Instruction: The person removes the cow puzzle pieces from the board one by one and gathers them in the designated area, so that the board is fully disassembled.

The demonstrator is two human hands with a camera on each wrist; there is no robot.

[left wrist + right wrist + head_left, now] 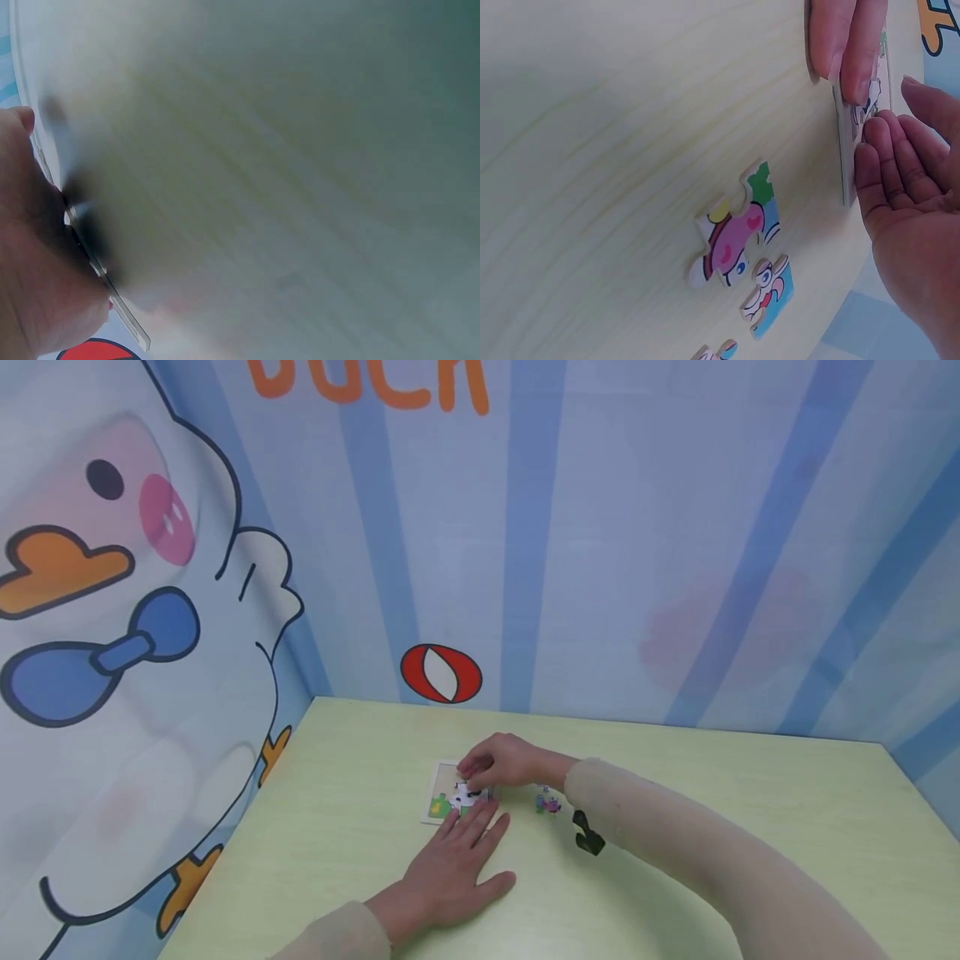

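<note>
A small puzzle board (pixel 444 781) with a pale rim lies on the table, with white-and-black and green puzzle pieces (pixel 460 797) set in it. My left hand (pixel 450 877) lies flat with spread fingers, its fingertips over the board's near edge. From the right, my right hand (pixel 507 762) reaches over the board. In the right wrist view its fingers (pixel 889 161) bend at the board's edge, the thumb stands apart, and nothing shows between them. Beside the board lie several loose pieces, among them a pink one (pixel 735 240) and a blue-and-white one (pixel 769 296).
The pale wooden table (pixel 360 860) meets a blue-striped backdrop (pixel 600 568) at its far edge. A duck picture (pixel 142 693) covers the left side panel. A black bracket (pixel 588 835) sticks out below the right sleeve. The left wrist view is mostly blurred tabletop.
</note>
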